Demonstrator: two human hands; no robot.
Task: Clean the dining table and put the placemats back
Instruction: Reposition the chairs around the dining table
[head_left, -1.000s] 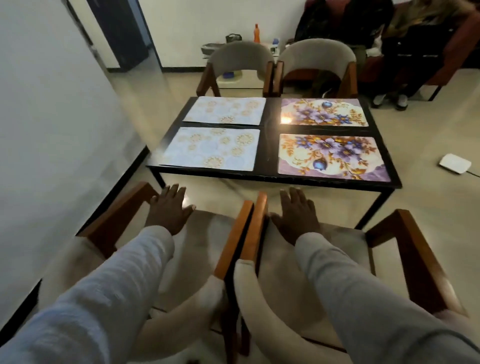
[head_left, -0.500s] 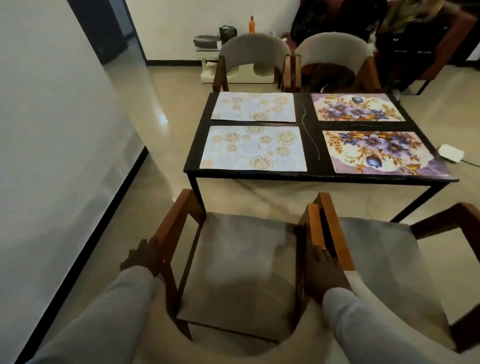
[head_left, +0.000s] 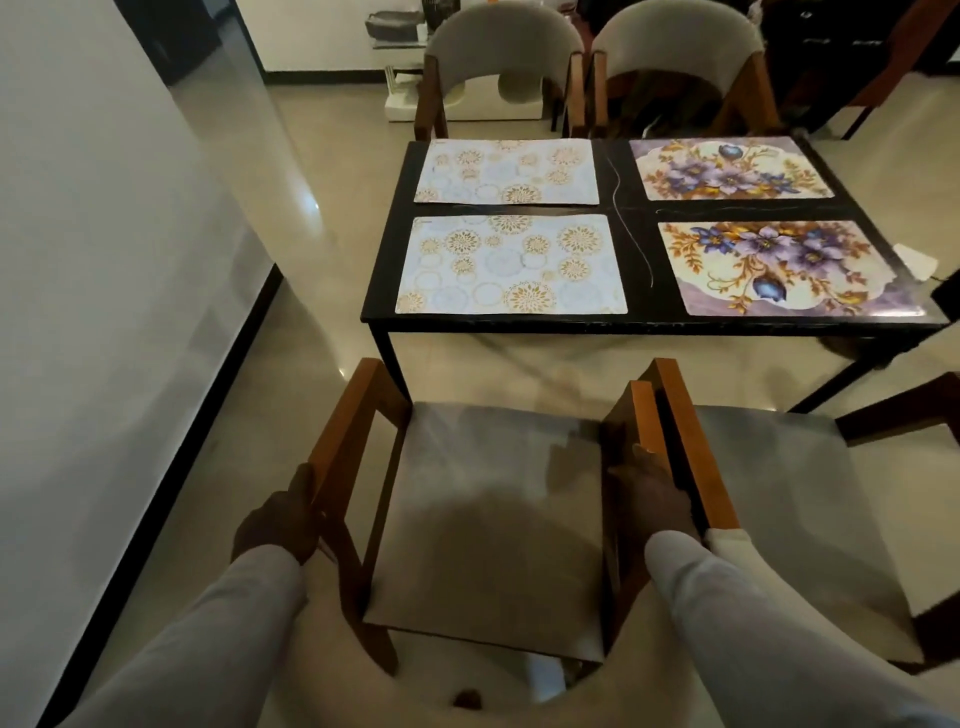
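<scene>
The black dining table (head_left: 644, 325) stands ahead with several placemats lying flat on it. Two pale mats with gold circles, one near (head_left: 511, 265) and one far (head_left: 506, 171), lie on its left half. Two purple floral mats, one near (head_left: 779, 267) and one far (head_left: 730, 169), lie on its right half. Just in front of me is a wooden chair (head_left: 488, 509) with a grey seat. My left hand (head_left: 278, 519) grips its left armrest from outside. My right hand (head_left: 652, 499) is closed on its right armrest.
A second chair (head_left: 779, 499) stands tight against the right side of the one I hold. Two more chairs (head_left: 501, 57) sit at the table's far side. A white wall (head_left: 93, 260) runs close along the left. Glossy floor lies between chair and table.
My hands left the seat cushions and took hold of the left chair's armrests. The view shifted left, and the table now appears a little farther away.
</scene>
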